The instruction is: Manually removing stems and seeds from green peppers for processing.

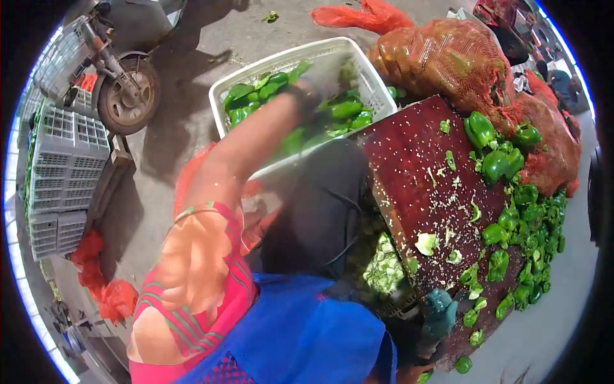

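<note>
Left hand [308, 96] inside white crate [378, 86], in past the rim, among green peppers [345, 109]; blurred, can't tell if gripping. Right hand [439, 313], gloved, at near edge of red table [416, 160]; can't tell if closed on anything. Crate's right side close against table corner, sack [448, 57] just beyond; floor [182, 115] gives room on crate's left, up to wheel [128, 96]. Loose peppers [534, 217] crowd table's right edge
</note>
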The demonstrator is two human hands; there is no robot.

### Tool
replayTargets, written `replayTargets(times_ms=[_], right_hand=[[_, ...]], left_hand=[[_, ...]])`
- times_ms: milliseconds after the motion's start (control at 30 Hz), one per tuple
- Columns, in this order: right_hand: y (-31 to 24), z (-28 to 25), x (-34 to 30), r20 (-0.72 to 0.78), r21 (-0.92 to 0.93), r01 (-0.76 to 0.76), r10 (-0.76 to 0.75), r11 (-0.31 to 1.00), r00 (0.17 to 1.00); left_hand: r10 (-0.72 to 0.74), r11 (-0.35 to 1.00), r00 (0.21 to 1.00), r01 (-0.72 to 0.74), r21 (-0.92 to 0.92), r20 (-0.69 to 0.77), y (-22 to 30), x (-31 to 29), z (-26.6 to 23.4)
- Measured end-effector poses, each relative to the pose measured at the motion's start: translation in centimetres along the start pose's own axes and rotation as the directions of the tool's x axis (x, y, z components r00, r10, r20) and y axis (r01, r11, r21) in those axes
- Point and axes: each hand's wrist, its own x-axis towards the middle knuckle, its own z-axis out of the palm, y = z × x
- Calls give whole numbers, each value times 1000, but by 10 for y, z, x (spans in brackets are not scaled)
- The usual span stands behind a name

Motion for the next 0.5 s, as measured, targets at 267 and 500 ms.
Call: replayTargets(times_ms=[267, 500], right_hand=[[14, 20, -16, -116, -488, -45, -14, 871, 993], [26, 33, -10, -195, -99, -157, 135, 983, 971]], left_hand=[[-82, 978, 996, 74, 197, 31, -108, 21, 14], [-61, 940, 950, -49, 338, 307, -130, 79, -6]])
